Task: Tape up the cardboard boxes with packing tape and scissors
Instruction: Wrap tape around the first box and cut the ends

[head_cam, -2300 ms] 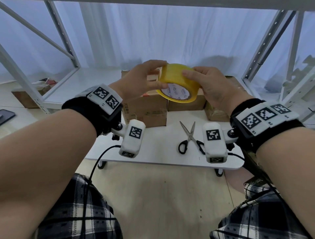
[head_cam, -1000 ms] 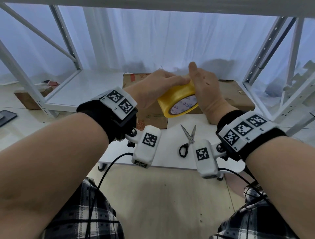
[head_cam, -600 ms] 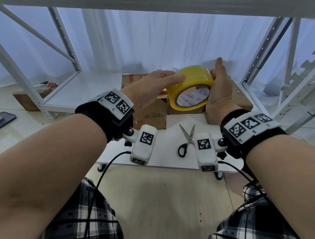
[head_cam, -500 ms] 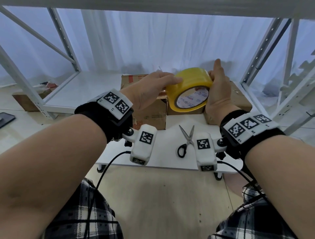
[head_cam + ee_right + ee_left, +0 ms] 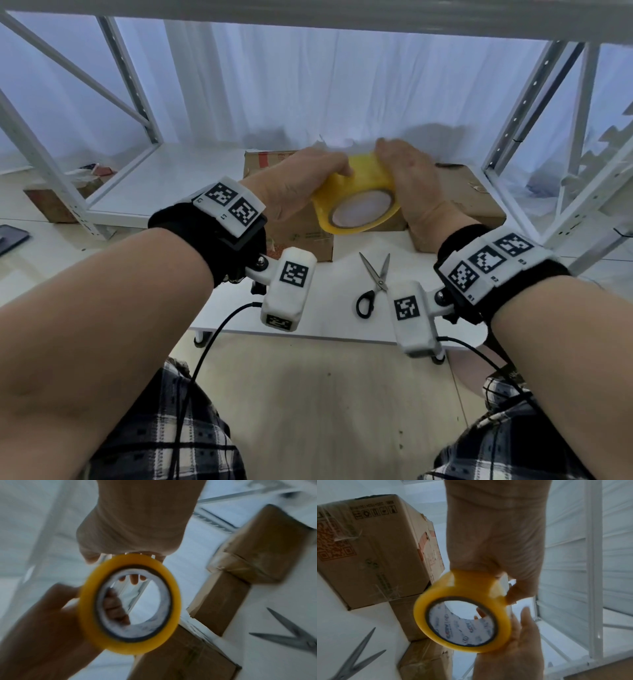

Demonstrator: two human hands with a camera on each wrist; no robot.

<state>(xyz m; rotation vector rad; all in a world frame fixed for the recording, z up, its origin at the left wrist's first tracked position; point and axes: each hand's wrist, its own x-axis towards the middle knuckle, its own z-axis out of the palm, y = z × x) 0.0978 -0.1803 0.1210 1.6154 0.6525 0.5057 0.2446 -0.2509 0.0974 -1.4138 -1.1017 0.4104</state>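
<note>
A yellow packing tape roll [image 5: 356, 195] is held in the air between both hands, above the cardboard boxes. My left hand [image 5: 308, 181] grips its left side, fingers curled over the top edge. Gripping the right side is my right hand [image 5: 407, 178], fingers bent over the far rim. In the left wrist view the left thumb presses the roll [image 5: 462, 622]. In the right wrist view fingertips show through the roll's [image 5: 128, 604] core. Scissors [image 5: 373, 284] lie open on the white board [image 5: 325, 308]. A brown box [image 5: 298, 236] stands left, another box [image 5: 472, 202] right.
The white board stands on small castors on a pale floor. White metal shelving posts [image 5: 520, 113] and a low shelf [image 5: 164, 178] surround it, with white curtain behind. Camera cables hang from both wrists over my checked shorts. A small box [image 5: 51, 205] sits far left.
The roll has tipped flatter and sunk slightly towards the boxes. My right hand went from straight fingers beside it to fingers bent over its top. The left hand kept its grip.
</note>
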